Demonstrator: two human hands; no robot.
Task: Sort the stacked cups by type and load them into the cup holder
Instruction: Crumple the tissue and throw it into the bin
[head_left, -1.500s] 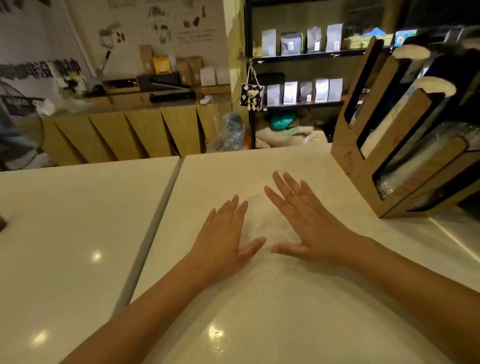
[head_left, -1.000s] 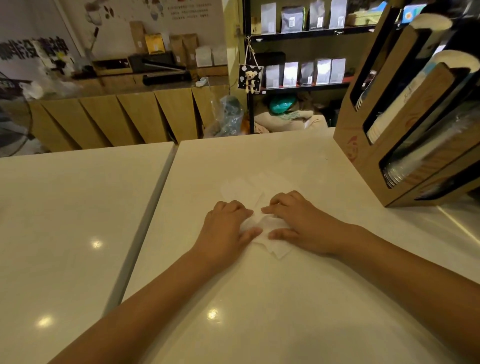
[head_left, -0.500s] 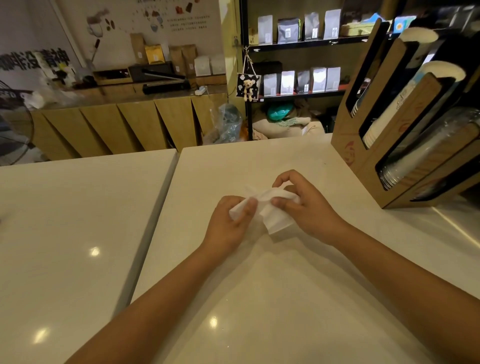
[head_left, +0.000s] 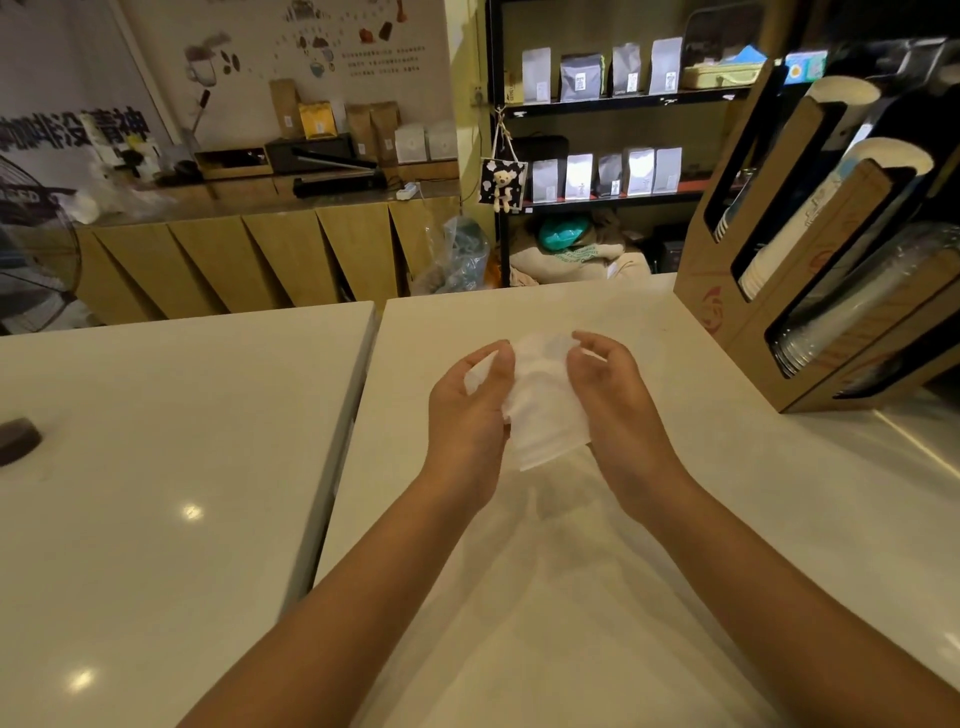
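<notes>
Holding: both hands grip a white tissue (head_left: 540, 405) above the counter (head_left: 727, 493).
Left hand (head_left: 470, 410): fingers curled, pinching the tissue's left edge.
Right hand (head_left: 613, 400): fingers curled, pinching its right edge.
Holder (head_left: 748, 306): wooden, on the counter at far right, tilted, well apart from the hands.
Cups (head_left: 795, 228): white and clear stacks lie in its slots.

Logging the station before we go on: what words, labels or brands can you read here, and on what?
None reads with certainty.
wall banner: large dark characters, too blurred to quote.
fan: pale letters, blurred.
shelf bags: labels too small.
cup holder: red logo, no words.
white sheet: no print.
</notes>
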